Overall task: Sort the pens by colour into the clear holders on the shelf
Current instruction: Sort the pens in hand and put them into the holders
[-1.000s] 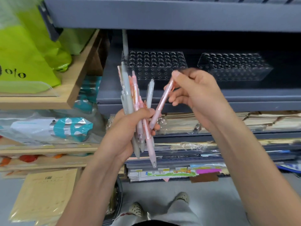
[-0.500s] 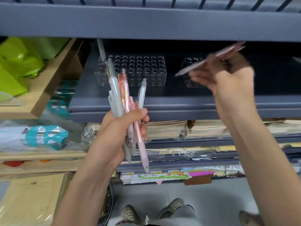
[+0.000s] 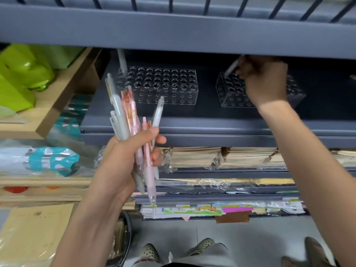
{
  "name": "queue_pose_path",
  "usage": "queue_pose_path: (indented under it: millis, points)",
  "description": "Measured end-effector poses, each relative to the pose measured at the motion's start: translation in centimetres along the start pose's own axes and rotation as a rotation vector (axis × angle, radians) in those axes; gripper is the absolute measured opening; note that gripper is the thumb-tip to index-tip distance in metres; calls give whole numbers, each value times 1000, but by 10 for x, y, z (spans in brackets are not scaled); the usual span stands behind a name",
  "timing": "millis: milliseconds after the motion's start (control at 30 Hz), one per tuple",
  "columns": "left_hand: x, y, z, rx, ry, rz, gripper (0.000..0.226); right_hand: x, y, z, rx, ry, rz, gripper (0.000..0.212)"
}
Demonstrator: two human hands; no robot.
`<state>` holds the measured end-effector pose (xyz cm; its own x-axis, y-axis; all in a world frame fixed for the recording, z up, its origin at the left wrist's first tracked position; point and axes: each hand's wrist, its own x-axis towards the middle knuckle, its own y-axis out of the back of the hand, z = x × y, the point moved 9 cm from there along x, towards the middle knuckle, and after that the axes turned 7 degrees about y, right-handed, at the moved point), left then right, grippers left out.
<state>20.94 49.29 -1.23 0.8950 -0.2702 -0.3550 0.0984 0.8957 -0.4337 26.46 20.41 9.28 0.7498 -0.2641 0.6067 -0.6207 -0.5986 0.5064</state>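
Grey shelf (image 3: 212, 132): right hand (image 3: 264, 81) pinches a pale pen (image 3: 231, 68), slanting it to enter the clear holder (image 3: 224, 97); below-left of it, left hand (image 3: 123, 158) clutches the unsorted pens (image 3: 120, 114).

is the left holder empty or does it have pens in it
Almost empty: one grey pen stands in the back left corner hole of the left holder; the other holes in view hold nothing.

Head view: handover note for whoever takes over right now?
Left hand grips the pen bundle, grey and pink.
Right hand pinches a single pen, tip at the back-left holes of the right holder, apparently not seated yet.
Left holder has one pale pen standing at its back-left corner.
Left to do: seat the single pen, then sort the pen bundle by colour.
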Motion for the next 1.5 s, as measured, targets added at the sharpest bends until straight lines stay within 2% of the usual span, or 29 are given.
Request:
queue_pose_path:
  millis: [133,300,500,533,600,667,700,767,833,867,933,1033,1167,1233,1400,1500]
  points:
    - [0,5,2,-11,6,3,24,5,-15,5,-220,47,-119,17]
    - [-3,12,6,2,-5,7,29,13,-22,9,-323,19,-169,25]
    - [-4,26,8,22,-5,-10,36,12,-22,8,-280,-47,-160,21]
    - [-5,28,8,25,-7,-22,33,10,-19,6,-306,-59,-150,23]
    - [-5,33,10,29,-18,-32,30,4,-2,-2,-369,-73,14,24]
    - [-4,39,12,37,-38,-30,22,-14,7,-22,-220,-122,187,17]
    - [-4,42,13,41,-41,-27,19,-25,-4,-31,-38,-153,163,13]
    - [-2,45,12,58,-38,-28,20,-52,-48,-55,230,-236,-107,21]
    - [-2,47,11,69,-35,-43,15,-84,-91,-81,315,-294,-440,29]
    - [-2,48,10,73,-31,-55,6,-96,-105,-92,340,-305,-546,33]
    - [-5,49,11,94,-32,-77,7,-109,-122,-107,403,-314,-645,34]
    - [-7,57,11,56,-5,-66,4,-116,-134,-119,527,-361,-680,28]
    - [-7,72,19,5,3,0,32,-115,-138,-133,700,-406,-588,23]
    - [-8,77,21,-12,4,-2,32,-112,-138,-140,755,-400,-486,18]
    - [-10,95,19,-34,30,-13,24,-86,-111,-128,801,-387,-30,16]
    - [-9,105,17,-43,30,-4,15,-68,-106,-127,813,-318,64,9]
